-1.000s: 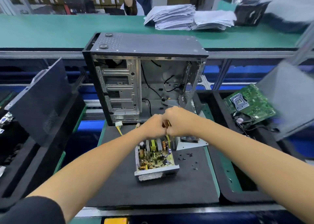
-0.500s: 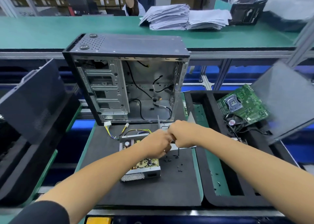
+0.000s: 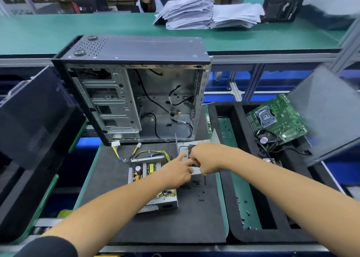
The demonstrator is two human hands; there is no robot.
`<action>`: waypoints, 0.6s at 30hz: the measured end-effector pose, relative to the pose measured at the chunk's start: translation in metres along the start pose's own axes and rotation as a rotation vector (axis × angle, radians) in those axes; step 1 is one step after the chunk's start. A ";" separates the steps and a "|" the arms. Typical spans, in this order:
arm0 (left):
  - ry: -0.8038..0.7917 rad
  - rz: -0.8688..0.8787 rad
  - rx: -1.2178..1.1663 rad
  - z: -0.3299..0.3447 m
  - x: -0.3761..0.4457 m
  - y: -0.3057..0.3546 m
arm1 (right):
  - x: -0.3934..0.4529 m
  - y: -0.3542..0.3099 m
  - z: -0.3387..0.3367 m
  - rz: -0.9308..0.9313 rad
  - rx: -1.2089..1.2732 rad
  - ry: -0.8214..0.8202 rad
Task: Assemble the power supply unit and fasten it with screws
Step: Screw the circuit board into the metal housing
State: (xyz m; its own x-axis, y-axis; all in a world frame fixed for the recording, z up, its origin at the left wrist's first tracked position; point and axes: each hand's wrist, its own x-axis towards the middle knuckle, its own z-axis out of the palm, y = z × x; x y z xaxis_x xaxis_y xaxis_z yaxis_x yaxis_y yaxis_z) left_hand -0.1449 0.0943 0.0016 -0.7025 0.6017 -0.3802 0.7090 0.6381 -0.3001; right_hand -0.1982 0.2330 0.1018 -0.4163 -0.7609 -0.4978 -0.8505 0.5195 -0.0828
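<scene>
The open power supply base [image 3: 153, 202], its circuit board exposed, lies on the black mat [image 3: 175, 223] with yellow and black cables [image 3: 150, 153] trailing toward the case. Just right of it sits the grey metal power supply cover [image 3: 196, 171] with a fan. My left hand [image 3: 175, 173] reaches across the base, and its fingers curl at the cover's near edge. My right hand [image 3: 206, 159] is over the cover and grips a yellow-handled screwdriver [image 3: 204, 178], whose shaft points down at the mat. Several black screws [image 3: 197, 182] lie loose below the hands.
An open computer case [image 3: 136, 100] stands upright behind the mat. A black side panel [image 3: 35, 118] leans at the left. The black foam tray [image 3: 224, 178] on the right holds a green motherboard [image 3: 276, 118] under a grey panel [image 3: 329, 112]. Paper stacks [image 3: 194, 13] lie on the far bench.
Both hands moved right, from above the circuit board to the cover beside it, and came slightly apart. The screwdriver shaft now shows under my right hand.
</scene>
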 end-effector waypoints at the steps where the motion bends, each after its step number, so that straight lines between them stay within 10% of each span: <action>1: 0.009 0.014 0.013 0.002 0.000 -0.001 | 0.001 0.001 0.000 0.001 -0.005 -0.001; 14: 0.038 -0.017 -0.048 0.006 0.005 0.002 | 0.004 0.001 -0.003 0.021 -0.004 -0.016; 18: 0.131 -0.130 -0.393 -0.005 0.003 -0.004 | 0.006 0.004 -0.012 0.050 0.108 0.049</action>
State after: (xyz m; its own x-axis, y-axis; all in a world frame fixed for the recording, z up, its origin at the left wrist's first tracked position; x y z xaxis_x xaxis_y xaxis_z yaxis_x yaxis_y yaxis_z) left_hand -0.1500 0.0958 0.0063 -0.8045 0.5436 -0.2394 0.5542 0.8320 0.0268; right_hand -0.2076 0.2255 0.1085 -0.4750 -0.7497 -0.4608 -0.7895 0.5943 -0.1531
